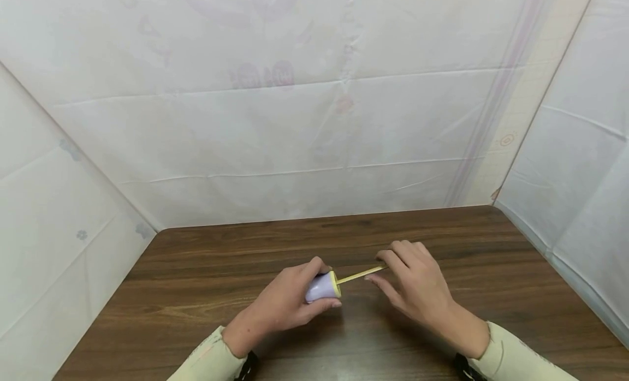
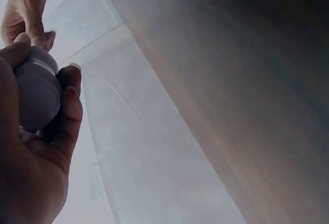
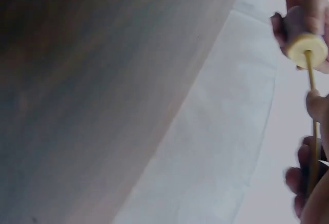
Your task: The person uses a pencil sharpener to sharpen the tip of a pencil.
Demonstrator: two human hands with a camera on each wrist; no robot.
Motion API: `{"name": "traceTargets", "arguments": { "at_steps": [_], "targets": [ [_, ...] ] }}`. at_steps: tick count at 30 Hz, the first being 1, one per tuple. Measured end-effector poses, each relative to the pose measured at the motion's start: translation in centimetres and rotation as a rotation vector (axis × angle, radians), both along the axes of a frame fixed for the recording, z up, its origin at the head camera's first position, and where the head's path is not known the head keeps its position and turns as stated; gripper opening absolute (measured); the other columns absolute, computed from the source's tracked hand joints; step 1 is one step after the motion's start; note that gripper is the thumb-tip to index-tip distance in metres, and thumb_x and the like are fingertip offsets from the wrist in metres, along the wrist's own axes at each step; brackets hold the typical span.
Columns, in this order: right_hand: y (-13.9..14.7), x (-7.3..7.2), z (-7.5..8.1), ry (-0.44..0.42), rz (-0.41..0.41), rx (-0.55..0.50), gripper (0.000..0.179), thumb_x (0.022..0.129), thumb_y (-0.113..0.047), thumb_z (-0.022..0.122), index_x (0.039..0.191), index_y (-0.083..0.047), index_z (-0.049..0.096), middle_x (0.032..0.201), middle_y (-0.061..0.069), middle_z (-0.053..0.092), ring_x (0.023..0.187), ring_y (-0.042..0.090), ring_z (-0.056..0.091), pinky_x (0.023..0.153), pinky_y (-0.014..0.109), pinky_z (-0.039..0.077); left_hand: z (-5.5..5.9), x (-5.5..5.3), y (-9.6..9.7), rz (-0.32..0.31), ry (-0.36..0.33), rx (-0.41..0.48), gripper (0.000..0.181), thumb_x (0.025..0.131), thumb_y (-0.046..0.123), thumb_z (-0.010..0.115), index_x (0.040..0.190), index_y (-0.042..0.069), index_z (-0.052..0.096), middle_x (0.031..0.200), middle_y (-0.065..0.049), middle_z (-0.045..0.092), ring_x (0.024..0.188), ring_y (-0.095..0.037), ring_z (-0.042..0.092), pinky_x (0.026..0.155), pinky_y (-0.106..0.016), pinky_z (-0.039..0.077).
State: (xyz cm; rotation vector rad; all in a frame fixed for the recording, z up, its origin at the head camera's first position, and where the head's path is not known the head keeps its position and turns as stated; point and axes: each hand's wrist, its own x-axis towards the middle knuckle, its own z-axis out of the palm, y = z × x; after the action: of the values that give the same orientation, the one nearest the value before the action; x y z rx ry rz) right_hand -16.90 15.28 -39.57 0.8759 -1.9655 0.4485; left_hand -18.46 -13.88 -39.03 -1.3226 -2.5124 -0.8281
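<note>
Above the table, my left hand (image 1: 287, 296) grips a lavender pencil sharpener (image 1: 320, 287) with a yellow rim, thumb on the near side and fingers over the far side. A slim yellow pencil (image 1: 362, 273) runs from a hole in the sharpener's yellow end face (image 3: 300, 52) toward the right. My right hand (image 1: 420, 285) holds the pencil's other end, fingers curled over it and thumb below. The tip inside the sharpener is hidden. In the left wrist view, the sharpener's rounded lavender body (image 2: 38, 93) lies between thumb and fingers.
A dark brown wood-grain table (image 1: 221, 250) lies beneath both hands. Pale printed sheeting (image 1: 275, 141) stands behind the table, with more sheeting at its left and right sides. Light sleeves (image 1: 211, 359) cover both forearms, and black bands (image 1: 247, 365) show at the wrists.
</note>
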Motion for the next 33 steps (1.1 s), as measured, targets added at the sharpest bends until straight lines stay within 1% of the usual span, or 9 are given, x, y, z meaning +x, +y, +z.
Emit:
{"name": "traceTargets", "arguments": {
  "at_steps": [4, 6, 7, 10, 15, 19, 25, 29, 33],
  "targets": [
    [-0.5, -0.1, 1.4, 0.301, 0.044, -0.012, 0.040, 0.109, -0.038, 0.062, 0.092, -0.003, 0.072, 0.085, 0.006, 0.065, 0.072, 0.024, 0.061, 0.069, 0.043, 0.048, 0.3, 0.2, 0.2, -0.069, -0.106, 0.106, 0.037, 0.099, 0.039, 0.077, 0.117, 0.017, 0.053, 0.109, 0.004, 0.072, 0.075, 0.000, 0.061, 0.062, -0.017, 0.051],
    [-0.6, 0.0, 2.0, 0.423, 0.070, -0.015, 0.038, 0.109, -0.033, 0.063, 0.087, -0.004, 0.072, 0.081, 0.007, 0.066, 0.070, 0.025, 0.061, 0.067, 0.042, 0.047, 0.4, 0.3, 0.2, -0.104, -0.138, 0.142, 0.034, 0.099, 0.034, 0.078, 0.116, 0.018, 0.053, 0.110, 0.004, 0.072, 0.075, -0.001, 0.062, 0.061, -0.018, 0.052],
    [-0.7, 0.0, 2.2, 0.463, 0.083, -0.015, 0.038, 0.109, -0.031, 0.064, 0.085, -0.004, 0.072, 0.079, 0.007, 0.066, 0.069, 0.025, 0.060, 0.066, 0.041, 0.047, 0.5, 0.4, 0.2, -0.119, -0.146, 0.153, 0.033, 0.099, 0.033, 0.078, 0.116, 0.018, 0.053, 0.109, 0.004, 0.073, 0.074, 0.000, 0.062, 0.060, -0.017, 0.052],
    [-0.8, 0.1, 2.7, 0.545, 0.120, -0.013, 0.038, 0.108, -0.027, 0.066, 0.078, -0.004, 0.073, 0.074, 0.006, 0.068, 0.063, 0.023, 0.058, 0.060, 0.036, 0.044, 0.7, 0.6, 0.3, -0.153, -0.169, 0.165, 0.032, 0.099, 0.031, 0.079, 0.115, 0.019, 0.053, 0.106, 0.006, 0.072, 0.074, 0.000, 0.062, 0.059, -0.017, 0.052],
    [-1.0, 0.2, 2.9, 0.589, 0.156, -0.024, 0.041, 0.106, -0.026, 0.068, 0.071, -0.006, 0.073, 0.066, 0.001, 0.065, 0.053, 0.016, 0.049, 0.050, 0.024, 0.030, 0.9, 0.8, 0.3, -0.162, -0.162, 0.144, 0.034, 0.097, 0.034, 0.081, 0.115, 0.020, 0.054, 0.102, 0.009, 0.070, 0.073, 0.001, 0.061, 0.060, -0.015, 0.051],
    [-1.1, 0.5, 3.1, 0.526, 0.167, -0.036, 0.045, 0.108, -0.030, 0.066, 0.067, -0.010, 0.066, 0.064, -0.003, 0.057, 0.051, 0.009, 0.038, 0.047, 0.018, 0.021, 1.2, 1.0, 0.2, -0.147, -0.118, 0.124, 0.036, 0.096, 0.036, 0.081, 0.114, 0.020, 0.055, 0.100, 0.010, 0.068, 0.073, 0.001, 0.060, 0.060, -0.014, 0.049],
    [-1.1, 1.4, 3.2, 0.309, 0.122, -0.017, 0.049, 0.111, -0.038, 0.056, 0.068, -0.016, 0.055, 0.062, -0.009, 0.041, 0.053, 0.000, 0.026, 0.047, 0.014, 0.018, 1.3, 1.1, 0.1, -0.126, -0.046, 0.089, 0.037, 0.098, 0.040, 0.079, 0.116, 0.017, 0.056, 0.099, 0.009, 0.067, 0.073, 0.002, 0.057, 0.061, -0.012, 0.048],
    [-0.8, 1.8, 2.2, 0.116, 0.056, -0.023, 0.050, 0.109, -0.049, 0.055, 0.071, -0.019, 0.050, 0.062, -0.013, 0.035, 0.057, -0.004, 0.022, 0.048, 0.012, 0.016, 1.2, 1.2, 0.1, -0.103, 0.061, 0.028, 0.040, 0.099, 0.043, 0.077, 0.118, 0.014, 0.057, 0.096, 0.008, 0.065, 0.074, 0.002, 0.055, 0.063, -0.010, 0.046],
    [-0.3, 2.3, 0.9, -0.155, -0.027, -0.041, 0.044, 0.096, -0.050, 0.075, 0.072, -0.024, 0.049, 0.059, -0.020, 0.037, 0.055, -0.009, 0.021, 0.046, 0.011, 0.015, 1.2, 1.2, 0.2, -0.082, 0.214, -0.056, 0.043, 0.098, 0.044, 0.077, 0.119, 0.013, 0.056, 0.094, 0.008, 0.060, 0.075, 0.001, 0.053, 0.065, -0.012, 0.046]
  ]
}}
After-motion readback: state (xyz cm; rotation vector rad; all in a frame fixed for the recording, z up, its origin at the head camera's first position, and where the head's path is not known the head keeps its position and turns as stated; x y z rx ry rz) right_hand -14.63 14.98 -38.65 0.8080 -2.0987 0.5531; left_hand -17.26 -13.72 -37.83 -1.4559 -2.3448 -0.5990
